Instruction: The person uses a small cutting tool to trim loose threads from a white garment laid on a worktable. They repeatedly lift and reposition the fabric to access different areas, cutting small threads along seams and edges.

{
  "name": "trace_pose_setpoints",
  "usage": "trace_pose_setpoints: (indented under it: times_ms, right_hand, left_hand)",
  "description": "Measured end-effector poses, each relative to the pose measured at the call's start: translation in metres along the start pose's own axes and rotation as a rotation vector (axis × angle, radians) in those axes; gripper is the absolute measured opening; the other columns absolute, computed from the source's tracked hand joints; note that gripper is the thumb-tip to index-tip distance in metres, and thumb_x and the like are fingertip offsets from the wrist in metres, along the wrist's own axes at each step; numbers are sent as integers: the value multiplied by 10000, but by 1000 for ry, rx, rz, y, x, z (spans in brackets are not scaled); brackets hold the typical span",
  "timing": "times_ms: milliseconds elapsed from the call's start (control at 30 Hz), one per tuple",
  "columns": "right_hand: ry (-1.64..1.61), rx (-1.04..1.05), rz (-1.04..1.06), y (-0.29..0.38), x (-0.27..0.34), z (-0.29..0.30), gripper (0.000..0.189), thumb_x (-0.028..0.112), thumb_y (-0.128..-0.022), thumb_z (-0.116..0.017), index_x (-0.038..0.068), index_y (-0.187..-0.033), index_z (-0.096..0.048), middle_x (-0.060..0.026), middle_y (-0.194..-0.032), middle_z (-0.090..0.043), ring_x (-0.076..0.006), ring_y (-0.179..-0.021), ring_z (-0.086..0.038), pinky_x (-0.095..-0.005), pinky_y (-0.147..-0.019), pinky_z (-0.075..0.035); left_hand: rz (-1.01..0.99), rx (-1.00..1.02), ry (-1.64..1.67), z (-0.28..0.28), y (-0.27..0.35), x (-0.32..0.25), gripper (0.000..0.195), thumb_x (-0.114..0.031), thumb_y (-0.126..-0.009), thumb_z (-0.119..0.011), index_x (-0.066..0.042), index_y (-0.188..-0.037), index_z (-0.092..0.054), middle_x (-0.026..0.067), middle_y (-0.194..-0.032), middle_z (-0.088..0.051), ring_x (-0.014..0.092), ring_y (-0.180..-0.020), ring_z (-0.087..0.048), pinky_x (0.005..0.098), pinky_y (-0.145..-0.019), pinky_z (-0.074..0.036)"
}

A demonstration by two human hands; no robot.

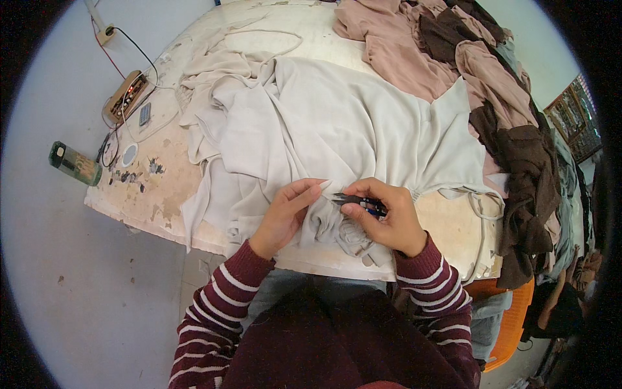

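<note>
An off-white garment [335, 116] lies in folds across the worktable, with gathered, elastic-like parts near its front. My left hand [291, 209] pinches a small bit of the pale fabric between thumb and fingertips. Close to its right, my right hand [388, 214] holds a pair of small black thread snips [357, 199], whose blades point left at the pinched fabric. The blades look slightly apart; whether they touch the fabric I cannot tell. A pale drawstring [486, 214] loops at the garment's right end.
Pink garments [408, 63] and dark brown garments [529, 160] are heaped along the right side. A green bottle [75, 164], a brown electrical device [125, 97] and a calculator [145, 114] are at the left. An orange basket [515, 326] with grey cloth stands below right.
</note>
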State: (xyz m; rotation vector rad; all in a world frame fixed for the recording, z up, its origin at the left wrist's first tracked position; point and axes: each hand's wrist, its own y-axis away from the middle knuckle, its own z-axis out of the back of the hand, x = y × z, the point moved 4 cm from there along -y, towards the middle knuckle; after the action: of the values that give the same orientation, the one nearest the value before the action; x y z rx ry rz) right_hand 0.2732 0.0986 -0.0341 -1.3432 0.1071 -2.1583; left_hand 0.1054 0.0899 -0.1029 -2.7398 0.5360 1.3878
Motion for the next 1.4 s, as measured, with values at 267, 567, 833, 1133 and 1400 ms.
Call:
trace_pose_setpoints:
  times_ms: [267,567,833,1133,1400]
  right_hand:
    - [14,-19,-7,-1,-5,-2,173,172,-772,-687,51,-890,-648,-109,-706,-639,-220,-567,-619,-283,-532,-468]
    - [108,16,99,0,5,-2,169,163,-757,-690,68,-891,-649,-101,-660,-622,-232,-525,-597,-290,-498,-453]
    - [210,-29,202,0,6,-5,161,163,-752,-694,75,-881,-652,-88,-656,-628,-231,-526,-602,-292,-501,-462]
    - [-37,-51,101,-4,10,-1,264,110,-728,-708,60,-978,-641,-104,-867,-610,-202,-720,-634,-254,-590,-475]
    - [0,-134,108,-1,0,-19,247,69,-708,-720,57,-948,-663,-88,-863,-630,-165,-700,-615,-250,-604,-470]
  left_hand:
    - [7,4,12,0,0,-1,306,-187,-916,-541,18,-1144,-546,44,-1012,-604,81,-897,-564,232,-794,-453]
    - [-12,38,-11,-3,2,-5,321,-205,-922,-530,22,-1149,-538,53,-1034,-604,92,-916,-568,238,-805,-454]
    - [-7,50,3,-2,1,-3,318,-204,-923,-528,25,-1144,-538,56,-1021,-609,93,-909,-574,238,-800,-459]
    - [-10,26,-1,-1,1,-1,315,-202,-911,-550,19,-1135,-547,51,-1004,-615,91,-885,-578,234,-788,-461]
    - [-22,-6,16,3,-3,0,178,-118,-887,-579,-26,-1036,-550,11,-906,-619,61,-794,-579,191,-676,-464]
